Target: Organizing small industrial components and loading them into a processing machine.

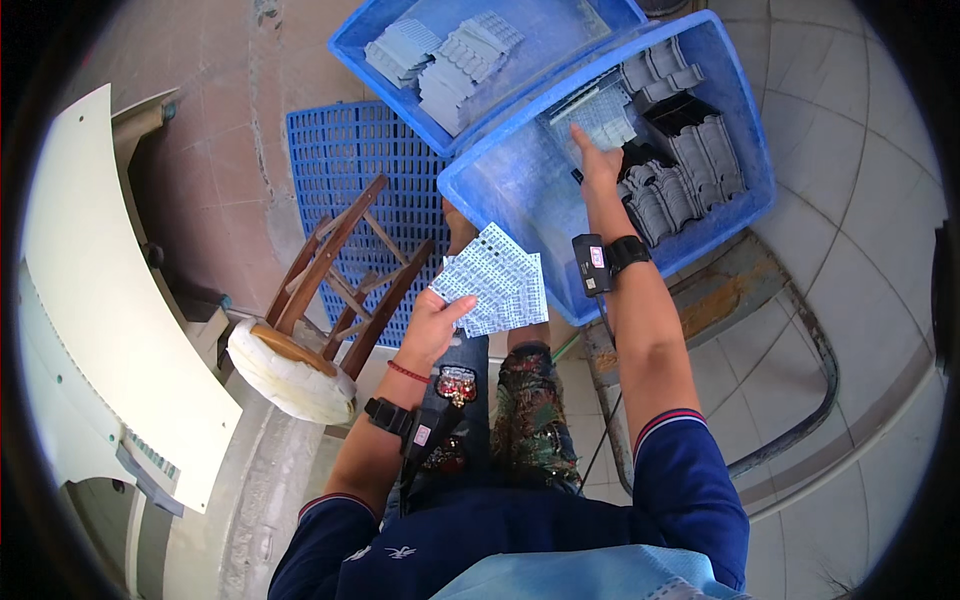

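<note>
My left hand (436, 322) is closed on a fanned stack of thin, pale blue patterned sheets (503, 282), held above my knees with the thumb on top. My right hand (599, 163) reaches into the near blue plastic bin (500, 185). Its thumb lies over more pale blue patterned sheets (606, 120), gripping them at the near edge; the other fingers are mostly hidden. Beside that hand, stacks of grey curved plastic pieces (706, 155) stand in the bin's right part, with dark pieces among them.
A second blue bin (560, 70) behind holds stacks of grey patterned sheets (470, 58). A blue slatted pallet (340, 150) lies on the left floor, with a tipped wooden stool (290, 375) over it. A metal frame (745, 285) stands under the near bin. A white panel (120, 300) rises at far left.
</note>
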### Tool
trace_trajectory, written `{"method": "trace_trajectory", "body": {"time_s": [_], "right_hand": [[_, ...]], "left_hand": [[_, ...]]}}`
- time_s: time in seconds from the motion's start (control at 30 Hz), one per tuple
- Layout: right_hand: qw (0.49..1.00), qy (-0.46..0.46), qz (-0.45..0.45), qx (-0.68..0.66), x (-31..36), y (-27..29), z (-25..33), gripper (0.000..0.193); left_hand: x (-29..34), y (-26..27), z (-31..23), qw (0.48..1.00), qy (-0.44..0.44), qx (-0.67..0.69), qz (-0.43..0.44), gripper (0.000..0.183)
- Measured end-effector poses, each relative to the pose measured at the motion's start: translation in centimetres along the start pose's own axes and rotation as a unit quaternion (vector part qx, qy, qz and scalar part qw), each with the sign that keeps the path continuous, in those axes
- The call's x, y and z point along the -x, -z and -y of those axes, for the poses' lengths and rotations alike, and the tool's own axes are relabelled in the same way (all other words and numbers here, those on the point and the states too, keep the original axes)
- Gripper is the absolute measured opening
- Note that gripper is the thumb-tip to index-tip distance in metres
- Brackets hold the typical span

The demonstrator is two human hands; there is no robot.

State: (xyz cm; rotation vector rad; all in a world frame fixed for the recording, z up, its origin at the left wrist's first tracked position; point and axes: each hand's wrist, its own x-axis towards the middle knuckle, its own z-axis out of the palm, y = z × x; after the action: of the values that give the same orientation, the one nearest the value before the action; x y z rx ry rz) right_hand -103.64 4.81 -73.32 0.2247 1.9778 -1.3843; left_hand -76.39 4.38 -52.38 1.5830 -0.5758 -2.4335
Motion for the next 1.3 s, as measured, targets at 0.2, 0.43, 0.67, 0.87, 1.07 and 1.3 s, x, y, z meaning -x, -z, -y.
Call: {"method": "trace_trajectory", "body": {"time_s": [0.2, 0.43, 0.67, 0.87, 1.07, 1.3], "right_hand": [[0.999, 0.021, -0.025, -0.035, -0.1, -0.8, 1.5, 0.072], [0.996, -0.004, -0.081, 0.038, -0.4, -2.1, 2.0, 0.095], [0.973, 0.014, -0.144, 0.181, -1.3, -1.8, 2.8, 0.074], [0.962, 0.035, -0.109, 0.248, 0.6, -2.5, 3.3, 0.068], [0.964, -0.015, -0.125, 0.235, 2.0, -2.9, 2.9, 0.070], [0.995, -0.021, -0.009, -0.099, 1.1, -1.1, 0.8, 0.061]], "left_hand": [[-0.1, -0.5, -0.1, 1.000, -0.003, -0.002, 0.003, 0.035], [-0.1, -0.1, 0.1, 1.000, 0.010, -0.005, 0.005, 0.034], [-0.2, -0.2, 0.3, 1.000, -0.002, 0.001, -0.001, 0.031], [-0.1, 0.4, 0.3, 1.000, 0.011, -0.006, -0.001, 0.031], [-0.2, 0.1, 0.1, 1.000, 0.004, -0.012, -0.009, 0.032], [-0.5, 0.5, -0.1, 1.000, 0.010, -0.011, -0.003, 0.034]]}}
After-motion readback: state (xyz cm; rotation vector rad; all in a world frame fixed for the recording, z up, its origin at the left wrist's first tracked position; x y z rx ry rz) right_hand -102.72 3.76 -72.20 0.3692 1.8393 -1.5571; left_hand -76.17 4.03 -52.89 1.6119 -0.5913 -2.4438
